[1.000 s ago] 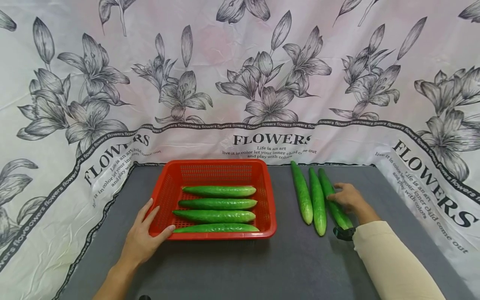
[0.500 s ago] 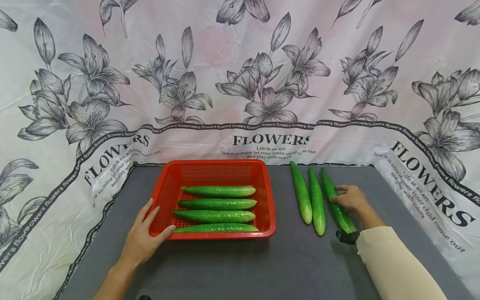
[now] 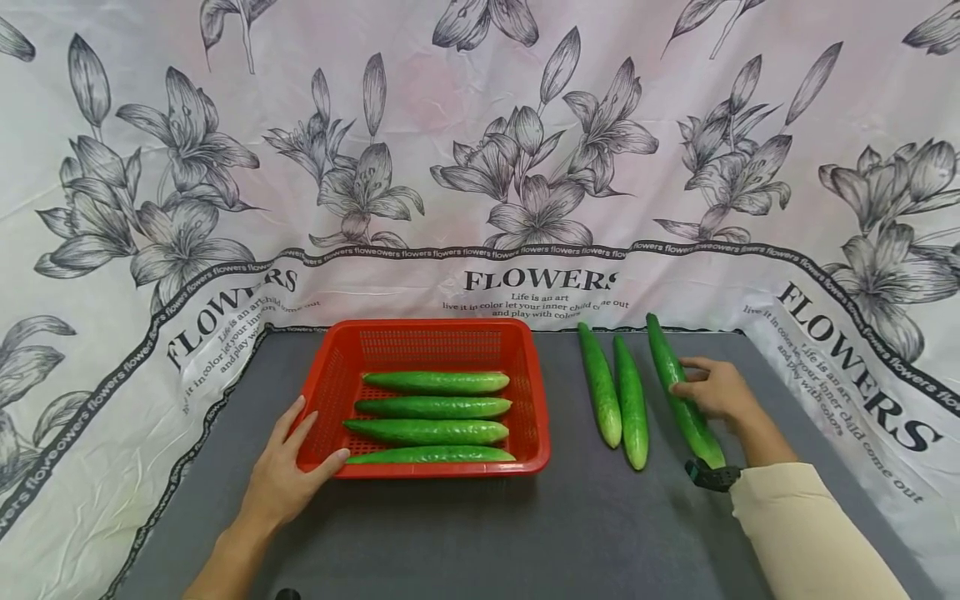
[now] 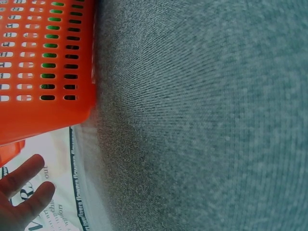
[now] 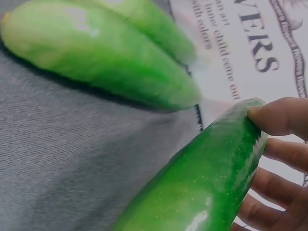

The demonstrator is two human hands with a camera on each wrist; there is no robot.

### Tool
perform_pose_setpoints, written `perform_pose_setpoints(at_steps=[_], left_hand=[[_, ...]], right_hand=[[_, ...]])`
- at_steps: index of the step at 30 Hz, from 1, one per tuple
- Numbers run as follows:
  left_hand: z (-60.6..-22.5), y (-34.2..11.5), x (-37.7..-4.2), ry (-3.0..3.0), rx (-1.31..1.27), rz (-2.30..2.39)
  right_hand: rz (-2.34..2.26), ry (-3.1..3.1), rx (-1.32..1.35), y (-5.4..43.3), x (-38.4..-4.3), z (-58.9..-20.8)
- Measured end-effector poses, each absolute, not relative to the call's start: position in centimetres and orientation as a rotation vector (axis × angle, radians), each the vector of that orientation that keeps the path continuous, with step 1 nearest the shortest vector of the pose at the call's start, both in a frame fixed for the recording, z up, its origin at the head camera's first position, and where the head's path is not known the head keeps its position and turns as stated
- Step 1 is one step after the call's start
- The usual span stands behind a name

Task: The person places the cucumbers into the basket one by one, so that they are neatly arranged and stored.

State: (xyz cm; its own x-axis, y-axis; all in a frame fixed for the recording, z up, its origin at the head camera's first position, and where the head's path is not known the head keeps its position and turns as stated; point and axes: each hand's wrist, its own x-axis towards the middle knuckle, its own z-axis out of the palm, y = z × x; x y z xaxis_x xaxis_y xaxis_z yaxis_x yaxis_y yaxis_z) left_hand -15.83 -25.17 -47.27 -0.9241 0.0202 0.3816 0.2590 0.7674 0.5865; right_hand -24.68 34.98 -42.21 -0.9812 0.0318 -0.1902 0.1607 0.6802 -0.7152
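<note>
On the table, a red plastic basket [image 3: 431, 343] holds several green cucumbers [image 3: 427, 432] lying crosswise in a column. My left hand [image 3: 279, 479] rests at the basket's front left corner, thumb on the front rim and fingers spread along the left side. In the left wrist view, two fingers [image 4: 33, 199] of it stretch out straight beside the slotted wall. My right hand [image 3: 718, 390] grips a single cucumber [image 3: 666, 354] between thumb and fingers, its far end tipped up. The right wrist view shows the thumb on top of this cucumber [image 5: 187, 178] and the fingers along its side.
Two more cucumbers [image 3: 598, 387] lie side by side on the grey table [image 3: 480, 533], between the basket and my right hand. A flower-printed cloth [image 3: 525, 192] hangs behind the table and along its sides.
My right hand has drawn its cucumber rightward, away from the other two, and raised it slightly. The left hand and the basket have stayed in place.
</note>
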Motion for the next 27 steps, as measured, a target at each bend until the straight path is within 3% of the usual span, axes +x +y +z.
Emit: perform_pose_setpoints(at_steps=[27], left_hand=[[-47.3,-25.1,-15.8,-2.622,-0.195,-0.939]], right_hand=[[-1.191,2.901,-0.343,30.3,-22.8,-34.9]])
